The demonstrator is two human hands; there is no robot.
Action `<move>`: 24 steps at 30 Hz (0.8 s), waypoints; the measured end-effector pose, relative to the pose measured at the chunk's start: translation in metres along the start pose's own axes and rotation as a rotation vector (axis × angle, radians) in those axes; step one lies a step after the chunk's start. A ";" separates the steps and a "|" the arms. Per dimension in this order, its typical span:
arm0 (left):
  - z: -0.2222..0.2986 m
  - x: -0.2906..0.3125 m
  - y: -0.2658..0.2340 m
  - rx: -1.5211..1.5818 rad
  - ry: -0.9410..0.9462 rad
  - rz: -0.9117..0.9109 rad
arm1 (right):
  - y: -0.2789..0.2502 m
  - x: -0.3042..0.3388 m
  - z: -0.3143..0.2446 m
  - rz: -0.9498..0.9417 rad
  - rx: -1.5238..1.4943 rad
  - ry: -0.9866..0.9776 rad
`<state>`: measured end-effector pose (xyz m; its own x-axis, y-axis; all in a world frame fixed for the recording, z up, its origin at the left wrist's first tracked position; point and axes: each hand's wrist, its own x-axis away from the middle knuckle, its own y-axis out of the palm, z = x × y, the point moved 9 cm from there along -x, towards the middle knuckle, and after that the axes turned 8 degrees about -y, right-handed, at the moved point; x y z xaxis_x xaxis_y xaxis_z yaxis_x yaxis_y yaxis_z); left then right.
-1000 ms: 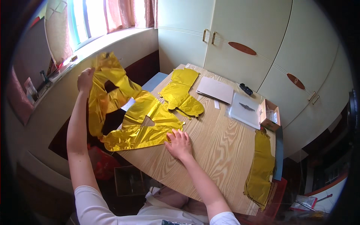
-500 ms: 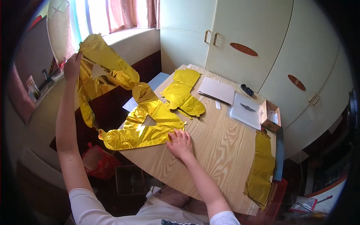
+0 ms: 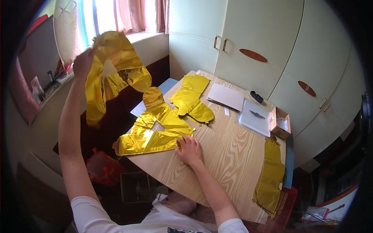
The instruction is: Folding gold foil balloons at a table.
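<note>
My left hand (image 3: 84, 64) is raised at the left, closed on the upper edge of a flat, deflated gold foil balloon (image 3: 134, 73) with an opening in it. This foil hangs beyond the table's left side, slightly blurred. A second gold foil shape (image 3: 155, 143) with a cut-out lies on the table's left corner; whether the two are joined, I cannot tell. My right hand (image 3: 189, 150) rests at its right end, fingers slightly apart, tips on the foil's edge and the wood. Behind it lies another deflated gold foil balloon (image 3: 194, 99).
On the wooden table (image 3: 221, 167) are a greyish card sheet (image 3: 226, 96), a clear plastic packet (image 3: 254, 118), a small open box (image 3: 280, 123), a black object (image 3: 256, 96) and a folded gold foil piece (image 3: 269, 176). A red bag (image 3: 103, 167) sits below left; cabinets (image 3: 264, 35) stand behind.
My left hand has moved a little right and up, and the hanging foil swung with it. The foil's left end on the table has shifted right. My right hand stays nearly in place.
</note>
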<state>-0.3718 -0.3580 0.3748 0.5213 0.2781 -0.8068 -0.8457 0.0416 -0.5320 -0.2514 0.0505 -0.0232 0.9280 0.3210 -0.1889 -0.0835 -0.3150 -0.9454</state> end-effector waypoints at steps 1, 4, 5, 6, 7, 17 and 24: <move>0.006 0.002 0.016 -0.091 0.086 -0.159 | 0.001 0.000 -0.001 0.011 0.004 0.001; 0.001 0.003 -0.006 0.067 -0.037 0.074 | 0.001 0.000 0.002 0.054 0.018 -0.006; -0.013 -0.004 -0.008 0.105 -0.119 0.023 | 0.001 0.000 0.003 0.068 0.022 -0.014; -0.024 -0.007 -0.013 0.068 -0.142 0.061 | 0.002 0.001 0.001 0.059 0.015 -0.016; -0.034 -0.010 -0.017 0.031 -0.165 0.098 | 0.003 0.000 -0.001 0.051 0.007 -0.017; -0.068 -0.044 -0.061 -0.101 -0.208 0.161 | 0.002 -0.001 0.000 -0.042 -0.027 0.018; -0.018 -0.039 -0.047 0.112 0.009 0.008 | 0.005 0.000 0.002 -0.015 -0.003 0.001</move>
<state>-0.3503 -0.3883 0.4266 0.5147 0.2700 -0.8138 -0.8573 0.1469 -0.4935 -0.2521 0.0508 -0.0281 0.9296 0.3248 -0.1743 -0.0683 -0.3129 -0.9473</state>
